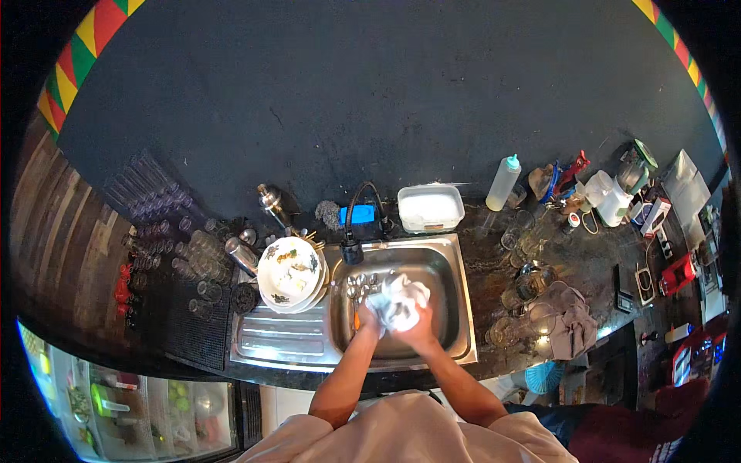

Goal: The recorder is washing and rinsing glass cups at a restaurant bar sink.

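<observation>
Over the steel sink (444, 309), both my hands grip a bunched white cloth (405, 297). My left hand (370, 318) closes on its left side, where something shiny, perhaps glass, shows blurred. The cloth's lower right is held by my right hand (417, 330), fingers curled around it. Whether anything is wrapped inside cannot be made out. Several spoons (361, 284) lie in the basin just beyond my left hand. A black faucet (352, 251) bends over the sink's back edge.
Stacked plates with food scraps (287, 270) stand on the drainboard (282, 339). Behind the sink are a white tub (430, 208), a blue sponge (357, 215) and a grey scrubber (328, 214). Glasses (204, 258) crowd the left; a squeeze bottle (503, 184) and brown cloth (567, 320) lie right.
</observation>
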Demonstrator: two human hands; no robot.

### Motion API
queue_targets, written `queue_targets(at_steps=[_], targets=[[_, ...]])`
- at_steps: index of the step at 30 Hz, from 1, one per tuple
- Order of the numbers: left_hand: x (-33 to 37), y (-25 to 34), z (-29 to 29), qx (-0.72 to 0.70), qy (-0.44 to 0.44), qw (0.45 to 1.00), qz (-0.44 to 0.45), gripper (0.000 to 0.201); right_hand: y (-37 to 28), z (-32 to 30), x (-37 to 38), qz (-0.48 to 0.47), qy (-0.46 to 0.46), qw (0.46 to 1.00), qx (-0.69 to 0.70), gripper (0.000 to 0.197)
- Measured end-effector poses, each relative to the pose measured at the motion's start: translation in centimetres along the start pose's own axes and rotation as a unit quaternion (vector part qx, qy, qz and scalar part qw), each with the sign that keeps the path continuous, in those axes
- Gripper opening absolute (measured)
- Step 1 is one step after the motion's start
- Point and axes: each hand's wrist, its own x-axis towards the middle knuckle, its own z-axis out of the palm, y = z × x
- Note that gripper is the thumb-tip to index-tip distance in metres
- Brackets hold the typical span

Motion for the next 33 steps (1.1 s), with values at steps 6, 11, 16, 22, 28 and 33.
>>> queue_targets(at_steps=[6, 11, 16, 22, 28, 33], targets=[[-0.6, 3.7, 4.6, 0.494, 0.206, 0.835, 0.124, 0.029, 4.3, -1.7, 1.9, 0.209, -0.208, 0.927, 0.231, 0.021], [-1.8, 8.2, 6.4, 0.616, 0.095, 0.78, 0.053, 0.049, 2.2, -2.9, 3.0, 0.157, -0.434, 0.86, 0.219, 0.023], [-1.5, 8.6, 6.6, 0.719, -0.014, 0.691, 0.074, 0.045, 1.6, -1.8, -1.6, 0.235, -0.392, 0.887, 0.064, 0.028], [0.9, 8.6, 2.8, 0.539, -0.352, 0.763, 0.059, 0.031, 1.6, -1.0, -5.0, 0.552, -0.127, 0.624, 0.538, 0.029], [-2.7, 6.7, 1.7, 0.033, -0.01, 0.948, -0.316, 0.035, 1.8, 0.4, -8.5, 0.556, 0.013, 0.713, 0.428, 0.036], [-1.9, 6.3, 0.9, -0.078, -0.156, 0.978, -0.111, 0.032, 0.5, 4.0, -9.6, 0.437, -0.061, 0.823, 0.358, 0.033]])
